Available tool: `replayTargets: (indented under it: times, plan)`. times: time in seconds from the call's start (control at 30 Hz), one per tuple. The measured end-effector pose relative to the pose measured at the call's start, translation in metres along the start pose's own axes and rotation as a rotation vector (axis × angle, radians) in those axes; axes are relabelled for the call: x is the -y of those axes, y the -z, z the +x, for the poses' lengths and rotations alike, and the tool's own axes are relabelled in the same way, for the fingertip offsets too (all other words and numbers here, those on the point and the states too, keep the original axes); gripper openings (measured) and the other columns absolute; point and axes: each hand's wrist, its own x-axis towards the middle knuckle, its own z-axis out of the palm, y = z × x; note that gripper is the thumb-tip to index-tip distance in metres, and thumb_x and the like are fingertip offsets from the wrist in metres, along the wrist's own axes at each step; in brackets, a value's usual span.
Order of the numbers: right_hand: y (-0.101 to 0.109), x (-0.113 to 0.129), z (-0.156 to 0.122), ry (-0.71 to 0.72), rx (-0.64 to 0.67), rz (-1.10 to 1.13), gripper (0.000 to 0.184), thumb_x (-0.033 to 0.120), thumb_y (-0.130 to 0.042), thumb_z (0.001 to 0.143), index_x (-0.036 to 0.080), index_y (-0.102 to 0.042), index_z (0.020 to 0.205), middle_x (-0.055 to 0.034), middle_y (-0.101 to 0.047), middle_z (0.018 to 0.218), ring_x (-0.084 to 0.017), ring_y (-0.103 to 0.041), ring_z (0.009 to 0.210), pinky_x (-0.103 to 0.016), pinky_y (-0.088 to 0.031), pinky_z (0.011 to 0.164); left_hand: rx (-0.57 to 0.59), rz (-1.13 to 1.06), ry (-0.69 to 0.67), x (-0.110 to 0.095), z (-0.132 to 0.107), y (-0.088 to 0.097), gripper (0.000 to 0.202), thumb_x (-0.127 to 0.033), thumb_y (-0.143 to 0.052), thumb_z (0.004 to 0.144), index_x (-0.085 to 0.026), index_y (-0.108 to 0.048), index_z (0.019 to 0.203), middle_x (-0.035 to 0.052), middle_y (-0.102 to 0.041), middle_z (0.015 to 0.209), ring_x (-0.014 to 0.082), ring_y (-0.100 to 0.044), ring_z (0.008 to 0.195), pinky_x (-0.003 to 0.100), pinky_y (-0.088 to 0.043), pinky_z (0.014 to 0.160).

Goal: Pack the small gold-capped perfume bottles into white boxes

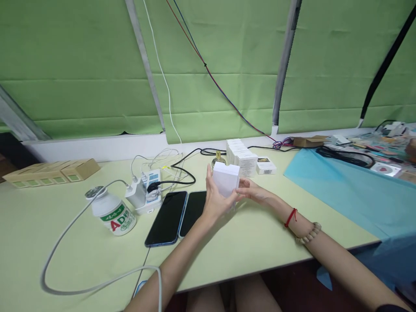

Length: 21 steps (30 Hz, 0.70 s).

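A small white box (226, 178) is held up above the table between both hands. My left hand (216, 197) wraps round its left side and underside, with the thumb or a finger rising along the edge. At the lower right, the fingers of my right hand (251, 190) are closed on the box's edge. Behind it, a glass bottle with a gold cap (218, 158) is partly hidden. A row of white printed boxes (242, 159) stands just beyond, and one more white box (265, 166) lies to its right.
Two phones, a dark one (167, 219) and another (193, 212), lie left of my hands. Farther left are a power strip (150, 190), a white bottle (112, 212) and brown cartons (53, 172). Blue sheeting (328, 186) covers the right side. A white cable (48, 264) loops at front left.
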Motion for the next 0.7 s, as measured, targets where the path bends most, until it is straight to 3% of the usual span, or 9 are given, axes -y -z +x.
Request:
replayTargets:
  times: [0.13,0.37,0.53,0.7]
  plan:
    - [-0.0016,0.0001,0.0,0.013,-0.02,-0.046,0.075,0.041,-0.073,0.064,0.022,-0.045,0.131,-0.0117,-0.04,0.133,-0.021,-0.054,0.106,-0.025,-0.055,0.07,0.055,-0.077,0.018,-0.0037,0.0023,0.0036,0.098,-0.038,-0.065,0.07,-0.023,-0.003,0.145,0.0126,-0.021,0.143,0.0254,-0.023,0.133,0.041,-0.022,0.109]
    - [-0.0037,-0.0028,0.0021,0.016,-0.056,-0.038,0.065,0.046,-0.069,0.067,0.022,-0.053,0.125,-0.0085,-0.047,0.128,-0.021,-0.052,0.11,-0.025,-0.053,0.075,0.101,-0.24,0.157,-0.0049,-0.0012,0.0006,0.097,-0.049,-0.058,0.077,-0.028,0.009,0.143,0.0069,-0.005,0.15,0.0223,-0.013,0.137,0.041,-0.017,0.112]
    - [-0.0042,-0.0036,0.0005,0.001,-0.051,-0.018,0.068,0.048,-0.069,0.066,0.023,-0.052,0.126,-0.0078,-0.043,0.132,-0.021,-0.05,0.114,-0.025,-0.052,0.077,0.112,-0.389,0.26,-0.0055,-0.0018,-0.0016,0.095,-0.052,-0.057,0.078,-0.03,0.009,0.143,0.0066,-0.01,0.149,0.0212,-0.016,0.137,0.039,-0.019,0.111]
    - [-0.0094,-0.0015,-0.0027,-0.02,-0.028,-0.032,0.078,0.048,-0.071,0.062,0.024,-0.045,0.132,-0.0092,-0.042,0.132,-0.021,-0.053,0.108,-0.026,-0.052,0.074,0.118,-0.434,0.275,-0.006,-0.0033,-0.0033,0.096,-0.051,-0.06,0.076,-0.027,0.004,0.144,0.008,-0.015,0.148,0.0202,-0.023,0.134,0.036,-0.021,0.111]
